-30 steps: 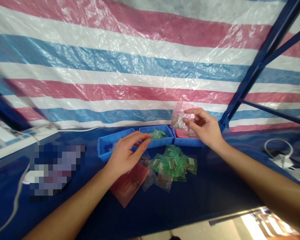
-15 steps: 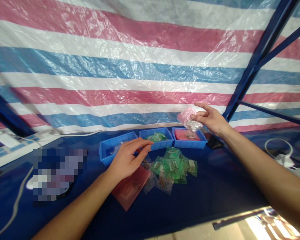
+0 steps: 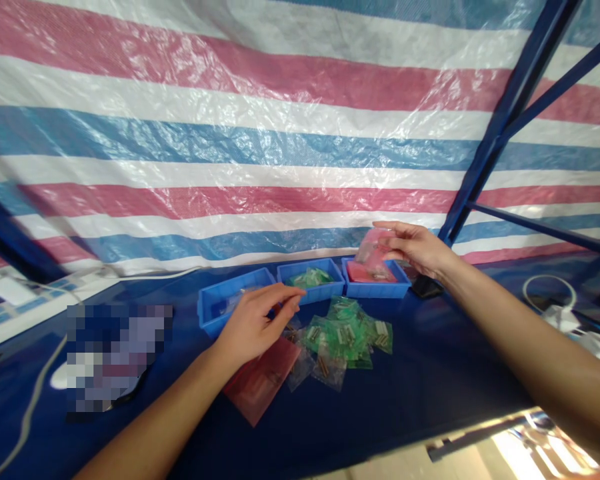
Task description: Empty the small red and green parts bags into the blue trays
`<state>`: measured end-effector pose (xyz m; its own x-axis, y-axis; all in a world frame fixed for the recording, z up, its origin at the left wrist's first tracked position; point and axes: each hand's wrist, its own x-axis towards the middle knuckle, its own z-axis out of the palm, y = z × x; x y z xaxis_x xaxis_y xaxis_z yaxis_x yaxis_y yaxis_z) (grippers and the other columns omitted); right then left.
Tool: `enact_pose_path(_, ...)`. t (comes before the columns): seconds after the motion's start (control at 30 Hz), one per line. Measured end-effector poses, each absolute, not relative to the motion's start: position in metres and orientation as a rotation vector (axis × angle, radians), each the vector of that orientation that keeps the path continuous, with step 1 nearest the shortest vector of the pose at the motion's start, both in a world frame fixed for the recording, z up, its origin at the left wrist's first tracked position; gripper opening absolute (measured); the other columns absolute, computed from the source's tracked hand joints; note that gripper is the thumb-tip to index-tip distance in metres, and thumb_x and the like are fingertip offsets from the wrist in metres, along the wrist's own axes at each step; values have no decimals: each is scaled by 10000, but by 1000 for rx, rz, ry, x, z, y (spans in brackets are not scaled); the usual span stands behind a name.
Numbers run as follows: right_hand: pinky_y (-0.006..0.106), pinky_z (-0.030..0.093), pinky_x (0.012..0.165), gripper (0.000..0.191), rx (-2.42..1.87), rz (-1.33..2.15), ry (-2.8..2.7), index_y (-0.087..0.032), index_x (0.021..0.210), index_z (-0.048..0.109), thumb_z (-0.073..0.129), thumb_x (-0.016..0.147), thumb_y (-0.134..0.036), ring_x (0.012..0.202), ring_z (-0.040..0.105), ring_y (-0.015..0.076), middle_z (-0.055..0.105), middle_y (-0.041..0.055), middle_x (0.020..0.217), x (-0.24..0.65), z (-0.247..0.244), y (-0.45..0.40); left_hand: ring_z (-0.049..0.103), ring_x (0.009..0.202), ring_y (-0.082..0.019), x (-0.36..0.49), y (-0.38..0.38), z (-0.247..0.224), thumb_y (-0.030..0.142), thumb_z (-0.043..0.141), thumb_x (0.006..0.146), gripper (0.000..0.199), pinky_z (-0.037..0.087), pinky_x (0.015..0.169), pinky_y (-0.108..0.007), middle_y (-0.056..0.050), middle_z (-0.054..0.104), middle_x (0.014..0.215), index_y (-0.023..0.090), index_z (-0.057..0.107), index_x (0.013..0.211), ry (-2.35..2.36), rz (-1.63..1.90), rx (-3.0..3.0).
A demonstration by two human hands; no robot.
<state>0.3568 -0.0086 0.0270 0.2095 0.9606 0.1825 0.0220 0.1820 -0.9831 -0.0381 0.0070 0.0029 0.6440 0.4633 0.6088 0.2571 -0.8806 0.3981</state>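
In the head view, my right hand (image 3: 414, 248) pinches a pink translucent plastic bag (image 3: 373, 248) by its edge, above the right-hand blue bin (image 3: 377, 290). More pink bags (image 3: 363, 272) lie in that bin. My left hand (image 3: 257, 320) hovers palm down, its fingers loosely bent and the thumb slightly apart, with nothing visible between them. Under and beside it are a larger reddish bag (image 3: 263, 383) and clear bags with small metallic parts (image 3: 327, 367). A pile of green bags (image 3: 347, 333) lies to its right.
The middle blue bin (image 3: 323, 292) holds green bags, and the left bin (image 3: 213, 313) clear ones. A black object (image 3: 427, 287) sits beside the right bin. White cables (image 3: 27, 427) and a blurred-out item (image 3: 115, 357) lie at left. A striped plastic sheet (image 3: 230, 143) hangs behind.
My right hand has lowered and moved slightly left, bringing the pink bag down to the right-hand bin. My left hand has barely moved.
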Motion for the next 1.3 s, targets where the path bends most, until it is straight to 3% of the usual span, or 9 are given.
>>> enact_pose_path(0.1, 351, 728, 906, 276, -1170, 986, -1055, -202, 1083, 830, 896, 815, -208, 1028, 832, 270, 844, 104, 1142, 350, 20, -25, 760, 889, -142, -38, 6, 3, 267, 619, 1089, 197, 553, 824, -241, -13, 803, 1003, 229, 758, 1223, 567, 1073, 2609)
enact_pose_path(0.37, 490, 629, 1087, 517, -1258, 926, -1282, -235, 1234, 839, 925, 813, -523, 1130, 807, 320, 836, 99, 1234, 339, 4, -47, 754, 860, -148, -37, 6, 3, 256, 616, 1088, 192, 549, 796, -246, -16, 799, 969, 221, 761, 1210, 546, 1087, 2633)
enact_pose_path(0.57, 434, 603, 973, 550, -1455, 703, -1604, -241, 1210, 864, 805, 869, -669, 1052, 773, 307, 850, 68, 1150, 353, 14, -50, 757, 878, -156, -39, 7, 2, 255, 613, 1087, 202, 553, 803, -256, -22, 803, 998, 231, 758, 1227, 551, 1070, 2652)
enact_pose_path(0.67, 429, 587, 895, 499, -1551, 467, -1835, -238, 1110, 890, 711, 940, -673, 932, 752, 296, 832, 66, 991, 365, 11, -51, 753, 858, -155, -38, 6, 2, 256, 608, 1090, 205, 553, 790, -259, -23, 800, 980, 226, 759, 1225, 542, 1076, 2661)
enact_pose_path(0.83, 522, 517, 1047, 390, -1479, -175, -1895, -263, 1012, 888, 620, 1039, -544, 1168, 693, 354, 768, 136, 1141, 359, 17, -61, 735, 834, -146, -36, 7, 1, 235, 594, 1090, 207, 531, 760, -261, -26, 791, 989, 217, 756, 1218, 554, 1082, 2736)
enact_pose_path(0.93, 422, 569, 928, 316, -1294, -54, -2077, -237, 1174, 827, 616, 1072, -449, 1040, 725, 286, 768, 127, 1142, 326, 33, -78, 682, 745, -139, -36, 6, 0, 245, 609, 1079, 193, 495, 702, -273, -12, 751, 888, 215, 762, 1193, 556, 1069, 2824)
enact_pose_path(1.0, 401, 562, 986, 342, -1155, 155, -2386, -252, 1306, 772, 639, 1067, -459, 1089, 731, 278, 776, 105, 1178, 298, 40, -91, 670, 717, -144, -36, 4, -1, 254, 624, 1070, 167, 475, 674, -280, -4, 735, 834, 215, 768, 1146, 559, 1057, 2891)
enact_pose_path(1.13, 433, 532, 1096, 839, -1182, 305, -2611, -250, 1622, 532, 811, 914, -603, 1284, 668, 337, 668, 146, 1437, 259, 35, -99, 711, 729, -145, -35, 1, 0, 259, 623, 1071, 155, 485, 668, -277, -4, 785, 888, 216, 769, 1102, 579, 1049, 2956)
enact_pose_path(1.3, 413, 538, 1020, 590, -1169, 365, -2715, -221, 1467, 680, 818, 941, -448, 1183, 693, 317, 711, 132, 1291, 253, 28, -70, 727, 729, -144, -35, 1, -1, 256, 634, 1063, 144, 495, 668, -278, 6, 804, 912, 217, 767, 1103, 588, 1069, 2961)
